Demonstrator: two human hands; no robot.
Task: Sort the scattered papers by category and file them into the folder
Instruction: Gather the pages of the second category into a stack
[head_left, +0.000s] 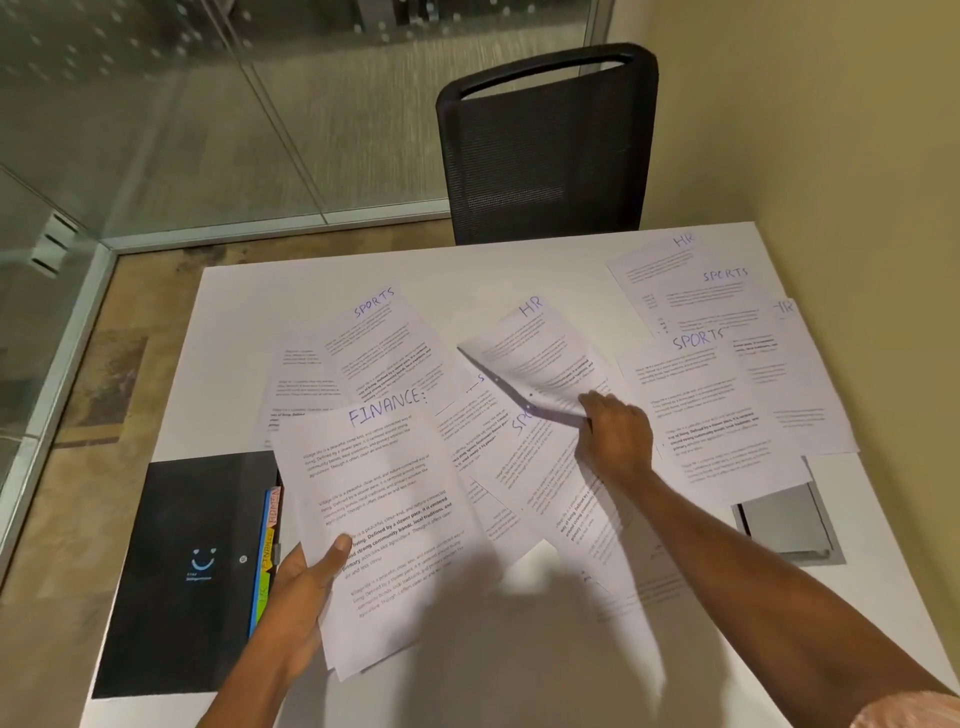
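Note:
My left hand (304, 587) grips the lower left edge of a sheet headed FINANCE (384, 499), held above the white table (234, 332). My right hand (615, 434) pinches the lower edge of a sheet headed HR (540, 353) and lifts it off the pile. Under and around lie several scattered sheets, among them a SPORTS sheet (379, 332) at the back left and another SPORTS sheet (711, 395) to the right. A black folder (192, 561) with coloured tab dividers (267, 551) lies at the table's left front.
More HR and SPORTS sheets (691, 280) overlap at the back right corner. A black mesh chair (545, 150) stands behind the table. A grey cable hatch (787, 525) is set in the table at the right. A wall runs along the right, glass partitions on the left.

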